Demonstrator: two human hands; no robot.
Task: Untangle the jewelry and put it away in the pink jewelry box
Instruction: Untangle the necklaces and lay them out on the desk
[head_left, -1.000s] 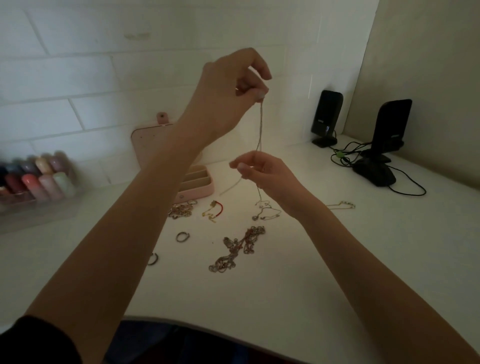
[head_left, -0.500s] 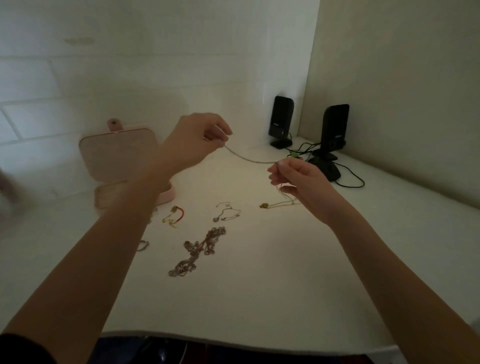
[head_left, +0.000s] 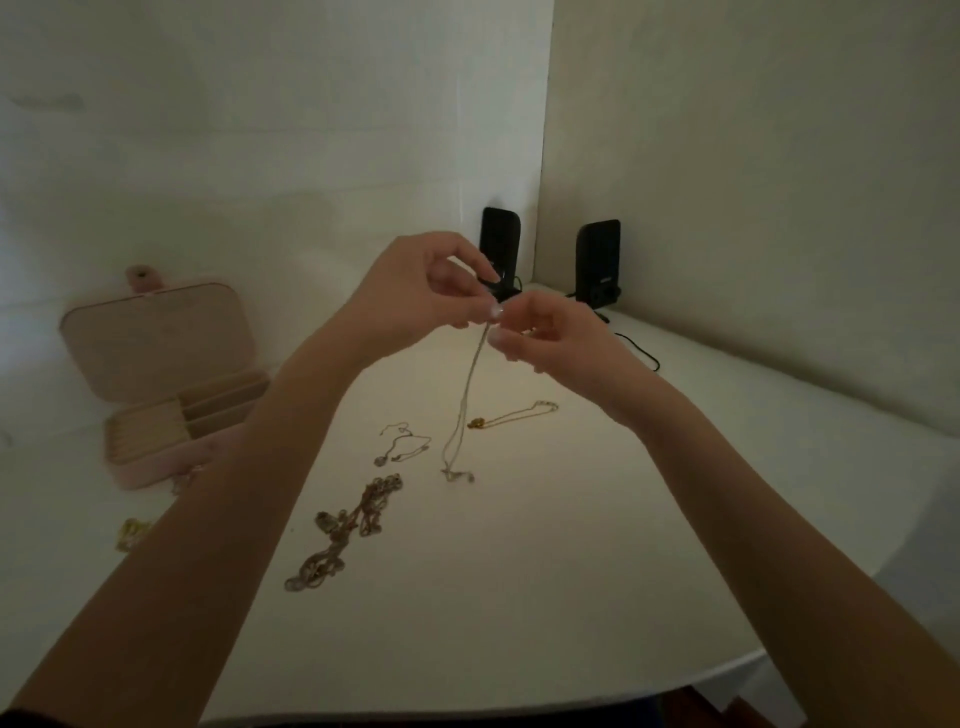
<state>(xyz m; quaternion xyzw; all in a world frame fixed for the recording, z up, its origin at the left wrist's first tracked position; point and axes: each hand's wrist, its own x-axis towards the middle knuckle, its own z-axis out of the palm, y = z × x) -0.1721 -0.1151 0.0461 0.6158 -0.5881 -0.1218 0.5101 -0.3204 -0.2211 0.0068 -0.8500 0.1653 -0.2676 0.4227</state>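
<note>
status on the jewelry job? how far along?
Done: pink jewelry box is open; nothing visibly stowed. In hand: left hand and right hand pinch a thin chain hanging doubled. Left: tangled clump, small chain and gold necklace on the table.

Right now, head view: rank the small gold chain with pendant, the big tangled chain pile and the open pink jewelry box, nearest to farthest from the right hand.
1. Small gold chain with pendant: on the table just below the right hand.
2. Big tangled chain pile: lower left, mid-table.
3. Open pink jewelry box: far left, by the wall.
</note>
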